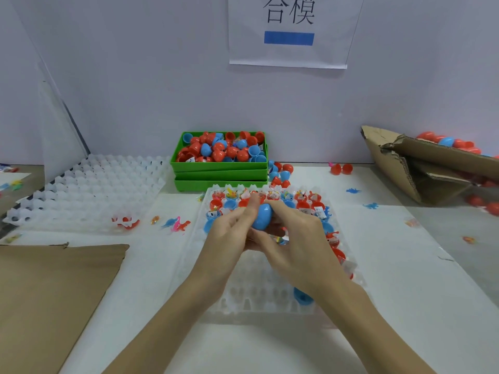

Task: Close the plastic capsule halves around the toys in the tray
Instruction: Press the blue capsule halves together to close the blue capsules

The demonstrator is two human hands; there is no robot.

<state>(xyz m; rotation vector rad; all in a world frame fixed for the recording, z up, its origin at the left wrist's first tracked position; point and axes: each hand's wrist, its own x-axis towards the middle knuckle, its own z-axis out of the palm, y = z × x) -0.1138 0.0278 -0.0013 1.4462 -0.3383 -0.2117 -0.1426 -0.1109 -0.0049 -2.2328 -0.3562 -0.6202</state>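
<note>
- Both hands meet over the clear tray [270, 298] in the middle of the bench [405, 306], and they've got a blue capsule [262, 216] between them.
- Left hand [229, 228] has its grip curled round the capsule from the left side, with a finger up along the top edge.
- Right hand [294, 233] is clamped on it from the right, thumb and fingers wrapped over the lower part.
- The capsule is held just above the tray's middle rows, tilted a bit, and looks closed from here, though the seam is hidden by the fingers.
- The far rows of the tray hold red and blue halves [302, 205] with little toys and paper slips in them. The near rows are mostly bare, apart from one blue half [302, 295] near the right wrist.
- Behind the tray sits a green bin [220, 166] piled with red and blue capsule pieces.
- A second clear tray [89, 190] lies off to the left, and a torn cardboard box [421, 168] to the right.
- A few small dinosaur toys [176, 224] are loose on the bench beside the tray.
</note>
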